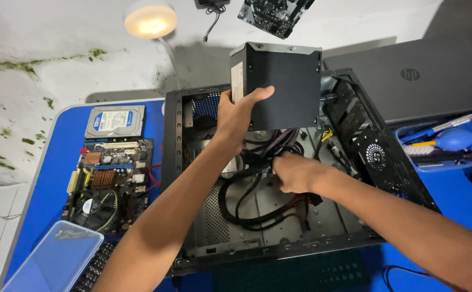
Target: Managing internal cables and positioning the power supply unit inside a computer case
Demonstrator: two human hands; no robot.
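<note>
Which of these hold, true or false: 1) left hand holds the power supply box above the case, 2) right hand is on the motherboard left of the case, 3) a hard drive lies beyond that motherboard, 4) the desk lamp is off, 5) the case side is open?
1) True. The left hand grips the power supply box raised over the open case.
2) False. The right hand is inside the case, on the bundle of cables; the motherboard lies untouched.
3) True. The hard drive lies on the blue table just beyond the motherboard.
4) False. The lamp glows.
5) True. The case interior is exposed.
</note>
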